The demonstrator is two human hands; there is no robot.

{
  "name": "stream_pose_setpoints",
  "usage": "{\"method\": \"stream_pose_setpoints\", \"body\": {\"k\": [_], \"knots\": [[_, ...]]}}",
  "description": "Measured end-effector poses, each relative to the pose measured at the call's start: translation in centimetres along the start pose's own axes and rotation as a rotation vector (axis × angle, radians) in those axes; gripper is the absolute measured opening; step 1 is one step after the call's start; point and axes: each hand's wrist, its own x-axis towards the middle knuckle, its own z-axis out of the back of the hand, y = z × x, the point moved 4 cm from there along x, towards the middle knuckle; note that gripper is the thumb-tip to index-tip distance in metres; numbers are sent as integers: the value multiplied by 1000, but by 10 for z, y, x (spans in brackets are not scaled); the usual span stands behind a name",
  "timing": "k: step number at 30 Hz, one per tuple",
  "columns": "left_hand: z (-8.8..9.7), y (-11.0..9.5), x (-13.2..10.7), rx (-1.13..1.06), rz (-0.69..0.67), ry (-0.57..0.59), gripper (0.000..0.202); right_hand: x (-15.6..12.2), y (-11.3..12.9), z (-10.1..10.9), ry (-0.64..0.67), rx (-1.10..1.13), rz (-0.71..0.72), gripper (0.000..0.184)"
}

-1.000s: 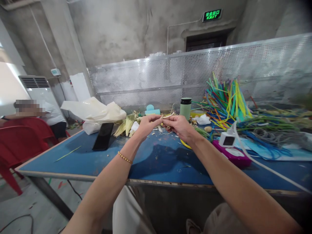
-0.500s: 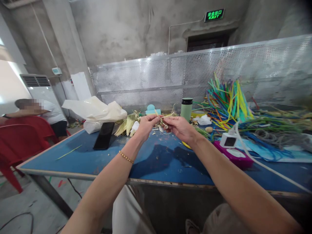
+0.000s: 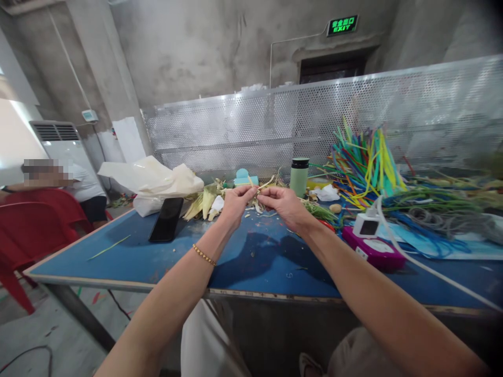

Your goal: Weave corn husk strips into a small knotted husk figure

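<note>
My left hand (image 3: 237,206), with a beaded bracelet on the wrist, and my right hand (image 3: 286,206) meet above the far half of the blue table (image 3: 251,267). Both are closed, fingertips almost touching, pinching narrow pale yellow-green plant strips (image 3: 268,183) whose ends poke up and out between them. How the strips cross is hidden by the fingers. Just left of my hands lie dry corn husks (image 3: 205,203) and a crumpled white tissue (image 3: 216,205). Small pale scraps are scattered beneath the fingertips. A green bottle with a black-banded lid (image 3: 299,178) stands behind my right hand.
A black phone (image 3: 166,220) and a white plastic bag (image 3: 157,180) are on the left. To the right are a magenta box (image 3: 373,248), a white plug adapter (image 3: 366,225) with a cable, and bundles of colourful strips (image 3: 377,162). A person (image 3: 84,180) sits beyond red chairs (image 3: 31,225).
My right hand has shifted slightly left, closer to my left hand, and turned a little. The strip ends now stick up at a different angle. A red-orange item shows by my right wrist.
</note>
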Motion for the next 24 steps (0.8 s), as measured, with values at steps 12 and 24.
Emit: {"method": "stream_pose_setpoints", "body": {"k": [12, 24], "knots": [[0, -8, -5, 145, 21, -24, 17, 4, 3, 10, -187, -356, 170, 26], [-5, 5, -3, -334, 341, 160, 9, -3, 15, 2, -226, -783, 280, 23]]}}
